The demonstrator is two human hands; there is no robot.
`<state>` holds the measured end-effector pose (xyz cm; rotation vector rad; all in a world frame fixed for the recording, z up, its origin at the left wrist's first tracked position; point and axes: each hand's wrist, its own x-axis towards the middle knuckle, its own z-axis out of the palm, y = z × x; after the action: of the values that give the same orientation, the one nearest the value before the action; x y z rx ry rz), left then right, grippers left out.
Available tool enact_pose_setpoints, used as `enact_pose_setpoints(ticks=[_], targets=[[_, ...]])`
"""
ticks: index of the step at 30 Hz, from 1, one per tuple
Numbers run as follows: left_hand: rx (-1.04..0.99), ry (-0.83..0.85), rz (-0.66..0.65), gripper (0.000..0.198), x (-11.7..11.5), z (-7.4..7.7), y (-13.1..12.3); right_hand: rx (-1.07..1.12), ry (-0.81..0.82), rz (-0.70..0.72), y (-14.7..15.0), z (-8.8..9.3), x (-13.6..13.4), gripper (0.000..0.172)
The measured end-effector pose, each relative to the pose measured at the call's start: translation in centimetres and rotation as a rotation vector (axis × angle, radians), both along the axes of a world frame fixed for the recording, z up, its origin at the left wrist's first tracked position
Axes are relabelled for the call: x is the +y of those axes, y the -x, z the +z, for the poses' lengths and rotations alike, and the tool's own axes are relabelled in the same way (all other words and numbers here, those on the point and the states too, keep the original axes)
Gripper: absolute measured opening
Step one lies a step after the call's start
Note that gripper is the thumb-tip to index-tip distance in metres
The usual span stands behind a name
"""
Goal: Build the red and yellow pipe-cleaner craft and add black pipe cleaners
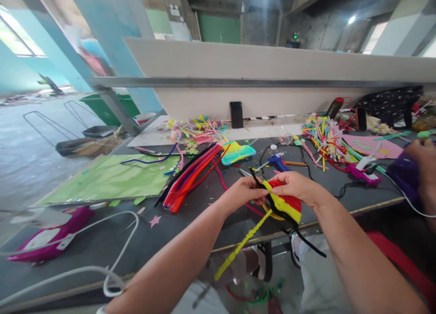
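Over the table's front edge, both hands pinch a pipe-cleaner craft piece (288, 207) in yellow, red and black. My left hand (243, 193) grips its left side, thumb and fingertips pressed together near a black strand. My right hand (298, 187) holds the top, its thumb almost meeting the left one. A twisted yellow stem (243, 243) hangs down to the left from the piece, and a black end (309, 243) sticks out at lower right. Just beyond the hands lies a blue glue gun (279, 162). A yellow and turquoise fuzzy piece (238, 153) rests farther back.
Red, orange and purple pipe cleaners (187, 180) lie left of centre beside a green sheet (112, 178). Purple power strips (51, 237) with white cables sit at left and right. A phone (236, 115) leans on the back panel. Another person's hand (424, 162) is at far right.
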<state>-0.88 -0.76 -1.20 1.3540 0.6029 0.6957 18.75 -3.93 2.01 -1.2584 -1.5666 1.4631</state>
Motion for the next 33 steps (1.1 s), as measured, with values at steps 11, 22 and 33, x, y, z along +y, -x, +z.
enact_pose_setpoints(ticks=[11, 22, 33], targets=[[0.043, -0.195, 0.158, 0.023, 1.1, 0.3, 0.7, 0.068, 0.161, 0.081, 0.2, -0.5, 0.4, 0.037], [0.187, -0.332, 0.167, 0.025, 1.1, -0.7, 0.6, -0.060, 0.137, 0.094, 1.2, -0.8, 1.0, 0.024], [0.076, -0.005, 0.183, 0.033, 0.3, -0.8, -0.2, -0.102, 0.074, 0.124, 1.3, -0.7, 0.8, 0.021]])
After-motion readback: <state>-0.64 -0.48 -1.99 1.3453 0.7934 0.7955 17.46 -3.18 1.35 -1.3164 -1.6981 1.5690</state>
